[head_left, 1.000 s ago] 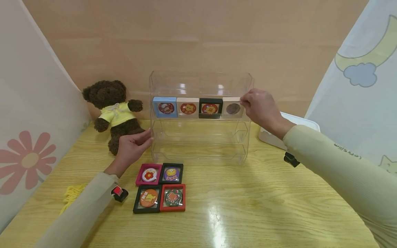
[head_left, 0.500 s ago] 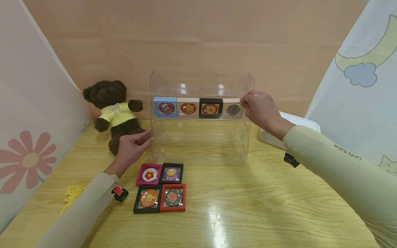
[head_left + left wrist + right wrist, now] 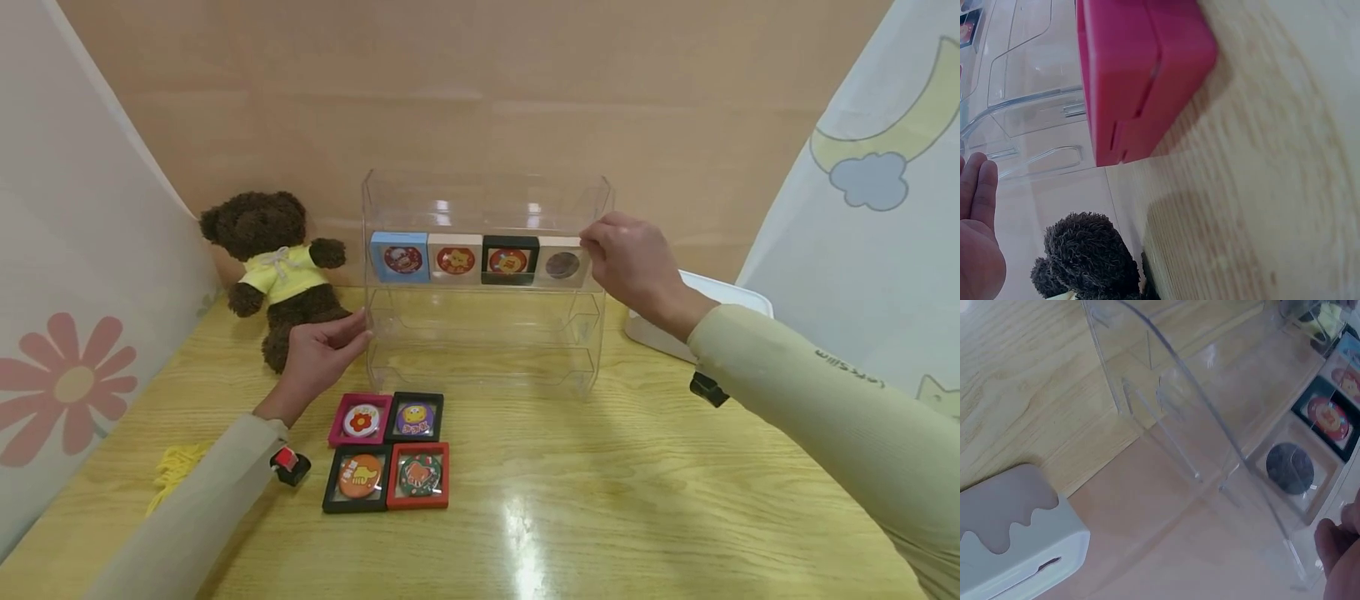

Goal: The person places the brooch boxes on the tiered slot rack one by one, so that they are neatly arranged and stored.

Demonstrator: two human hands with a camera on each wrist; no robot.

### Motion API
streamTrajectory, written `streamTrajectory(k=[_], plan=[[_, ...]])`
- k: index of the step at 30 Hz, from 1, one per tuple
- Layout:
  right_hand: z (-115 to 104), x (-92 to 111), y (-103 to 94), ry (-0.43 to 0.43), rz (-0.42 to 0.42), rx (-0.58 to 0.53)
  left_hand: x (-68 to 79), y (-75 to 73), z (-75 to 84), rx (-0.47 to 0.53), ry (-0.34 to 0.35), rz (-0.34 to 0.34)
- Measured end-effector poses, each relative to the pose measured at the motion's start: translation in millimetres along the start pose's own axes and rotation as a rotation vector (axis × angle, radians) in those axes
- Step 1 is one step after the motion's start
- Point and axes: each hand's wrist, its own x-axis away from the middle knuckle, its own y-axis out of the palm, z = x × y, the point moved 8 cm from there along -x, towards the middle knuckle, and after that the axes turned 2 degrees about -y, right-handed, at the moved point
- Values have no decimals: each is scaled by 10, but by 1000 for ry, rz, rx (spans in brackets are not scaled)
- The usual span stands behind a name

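Observation:
A clear acrylic display rack stands on the table. Along one of its upper tiers runs a row of square frames: a light blue frame, a beige frame, a black frame and, at the right end, another beige frame around a dark disc. My right hand pinches this last frame at its upper right corner. With fairly straight fingers, my left hand rests against the rack's left side. Below lie a magenta frame, two black frames and a red frame, each with a round badge.
A brown teddy bear in a yellow shirt leans at the back left. Yellow shredded strands lie by the left forearm. Behind the right wrist sits a white box with a drip-shaped top. Fabric walls enclose the table.
The hands and the frames keep their places almost unchanged. Only a very slight shift of the head view and the right forearm shows.

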Motion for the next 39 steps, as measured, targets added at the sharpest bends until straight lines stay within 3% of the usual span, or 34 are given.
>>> streamTrajectory(k=[4,7,11,17,24,33,39], plan=[[-261,47,-40,-175,128,-58,13,-10,163,-23,-5,0],[-487,97,-15,-264,167,-108,21,-12,243,-42,-13,-4],[-775,183,78,-302,155,-214,23,-10,275,-39,-11,-9],[-1266,403,291,-324,43,-419,21,-30,264,-14,-3,-5],[-1660,669,502,-292,-69,-602,7,-20,275,-25,-1,-8],[-1743,887,796,-129,-168,-809,6,-8,240,9,4,-8],[-1819,1006,946,-91,-254,-842,13,-10,225,17,-14,-9]])
